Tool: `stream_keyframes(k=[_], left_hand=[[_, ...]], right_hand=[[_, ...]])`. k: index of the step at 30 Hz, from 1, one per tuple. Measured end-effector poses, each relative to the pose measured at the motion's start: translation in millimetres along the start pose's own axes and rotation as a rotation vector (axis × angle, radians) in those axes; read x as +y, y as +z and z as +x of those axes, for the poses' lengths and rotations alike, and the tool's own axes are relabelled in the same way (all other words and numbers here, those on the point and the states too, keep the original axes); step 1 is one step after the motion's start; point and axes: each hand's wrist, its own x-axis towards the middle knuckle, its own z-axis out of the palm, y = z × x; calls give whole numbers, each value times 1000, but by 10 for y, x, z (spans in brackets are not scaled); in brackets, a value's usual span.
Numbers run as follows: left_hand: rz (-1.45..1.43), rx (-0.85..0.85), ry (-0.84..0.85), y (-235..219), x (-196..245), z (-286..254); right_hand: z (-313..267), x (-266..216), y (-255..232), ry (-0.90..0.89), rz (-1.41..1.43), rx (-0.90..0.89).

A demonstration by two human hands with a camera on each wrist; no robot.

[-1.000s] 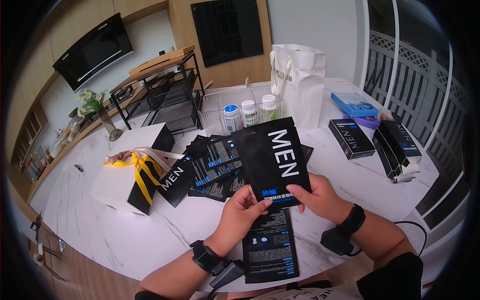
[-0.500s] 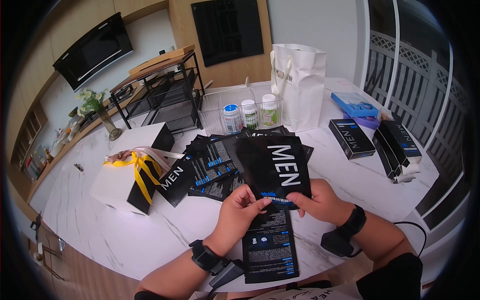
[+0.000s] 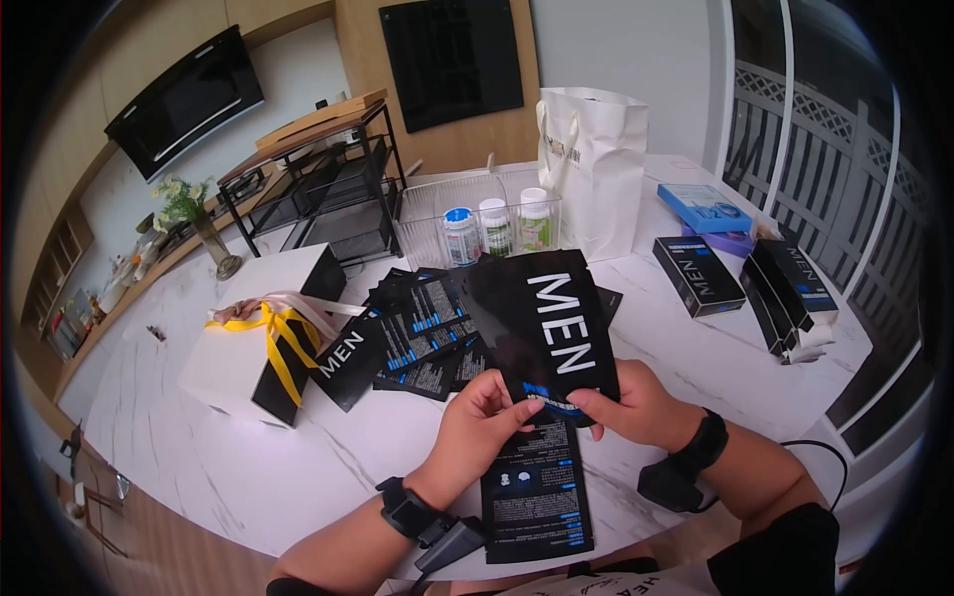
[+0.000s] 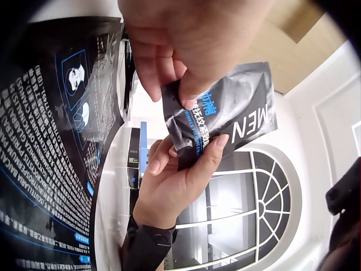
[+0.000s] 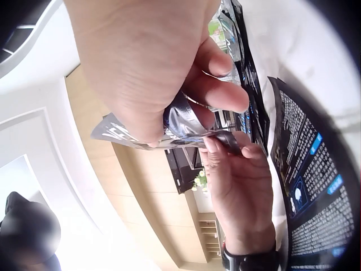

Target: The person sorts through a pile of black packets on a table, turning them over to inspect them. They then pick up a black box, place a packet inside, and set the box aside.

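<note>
A black face mask packet (image 3: 542, 323) printed "MEN" is held up over the table between both hands. My left hand (image 3: 486, 417) pinches its near edge at the left corner, thumb on the printed face. At the right corner of that same edge, my right hand (image 3: 636, 402) grips it between thumb and fingers. The left wrist view shows both thumbs on the creased packet (image 4: 225, 113). Beneath the hands a second packet (image 3: 537, 497) lies text side up near the table's front edge. A heap of similar packets (image 3: 427, 323) is spread just beyond, partly hidden by the held one.
To the left stands a white box (image 3: 234, 328) with a yellow ribbon (image 3: 278, 353). Several bottles (image 3: 494, 226) stand by a clear bin behind the heap, near a white paper bag (image 3: 596, 174). Black boxes (image 3: 699, 275) and a blue box (image 3: 706, 207) lie at the right.
The held packet's upper end has dipped away and come partly back up, its lower edge bending near the thumbs. Both hands keep their grip in nearly the same place.
</note>
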Motion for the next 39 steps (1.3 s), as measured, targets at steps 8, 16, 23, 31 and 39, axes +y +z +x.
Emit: stream_keyframes(k=[8,16,23,31,39], left_hand=[[-104,46,-21,116,124,-37],[-285,-90,-70,-42,65,-6],[-373,37,-28,88,137,-52],[-155,46,-28,123,188,-34],[-107,-16,-2,158,214,-79]], right_hand=[[35,-30,11,-64,68,264],[113,1,-78,-470,-350,199],[170,128,-97,-564,-553,158],[145,130,-12,-366,6,402],[98,139,4,-164,-52,310]])
